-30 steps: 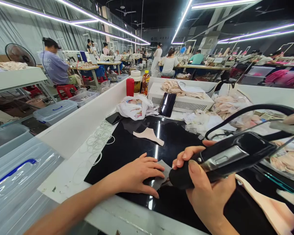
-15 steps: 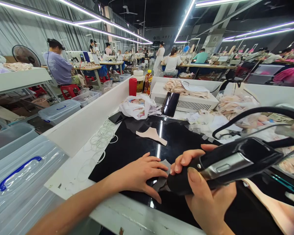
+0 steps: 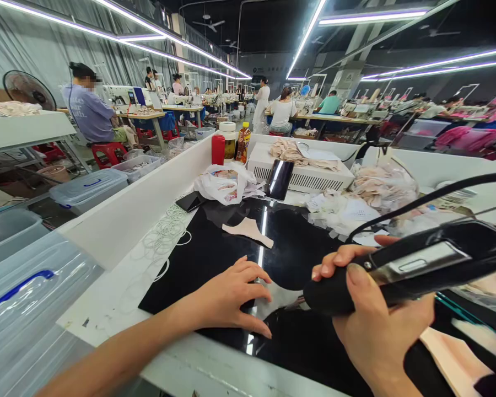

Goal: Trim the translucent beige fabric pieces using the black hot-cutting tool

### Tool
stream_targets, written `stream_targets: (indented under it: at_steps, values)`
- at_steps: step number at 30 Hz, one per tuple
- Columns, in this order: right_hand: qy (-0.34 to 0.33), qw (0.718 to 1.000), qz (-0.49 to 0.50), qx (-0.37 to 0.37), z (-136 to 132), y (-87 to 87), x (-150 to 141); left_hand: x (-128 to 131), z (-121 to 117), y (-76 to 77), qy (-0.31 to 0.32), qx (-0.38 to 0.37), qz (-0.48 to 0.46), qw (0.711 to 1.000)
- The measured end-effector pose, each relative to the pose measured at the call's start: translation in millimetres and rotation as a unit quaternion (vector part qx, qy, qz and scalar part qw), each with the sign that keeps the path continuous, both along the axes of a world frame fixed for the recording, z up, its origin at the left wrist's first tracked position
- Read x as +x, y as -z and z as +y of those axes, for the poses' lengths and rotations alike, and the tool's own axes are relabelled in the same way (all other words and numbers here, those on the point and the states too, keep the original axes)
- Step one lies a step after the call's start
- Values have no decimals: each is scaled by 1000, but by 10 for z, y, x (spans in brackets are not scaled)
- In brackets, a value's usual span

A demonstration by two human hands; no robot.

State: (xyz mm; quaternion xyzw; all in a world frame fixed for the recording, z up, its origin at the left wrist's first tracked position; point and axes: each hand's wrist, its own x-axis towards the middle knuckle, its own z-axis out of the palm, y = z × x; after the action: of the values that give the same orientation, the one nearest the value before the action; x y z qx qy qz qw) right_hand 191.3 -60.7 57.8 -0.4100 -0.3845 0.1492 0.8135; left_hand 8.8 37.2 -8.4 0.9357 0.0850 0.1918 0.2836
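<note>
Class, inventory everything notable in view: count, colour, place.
Bench: one, white, foreground
Mat: one, black, centre
Tool: one, black-silver, right
Thin piece: one, grey, centre
Shaped piece: one, beige, mat
Rings: many, white, left
Phones: two, black, back
Bag: one, white, back
Canister: one, red, back
Jar: one, amber, back
Bottle: one, brown, back
Vented box: one, white, back
Fabric: several, beige, right
Bins: several, clear, left
People: several, varied clothes, background
Left hand: one, bare, over mat
Right hand: one, bare, around tool

Fabric piece (image 3: pixel 250 230) on board (image 3: pixel 215 264), tool (image 3: pixel 427 262) at right.
</note>
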Motion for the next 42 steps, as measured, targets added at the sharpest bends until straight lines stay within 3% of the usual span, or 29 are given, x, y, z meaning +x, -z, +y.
stream_targets:
  at_steps: [7,14,42]
  values:
    - [11,1000,3,2,65,59,94,52,-40,64,13,23,44,999]
    - [8,1000,-3,-15,57,138,73,51,-51,5,10,26,78,997]
    - [32,999,-1,-21,68,122,132,40,-63,-44,6,15,84,996]
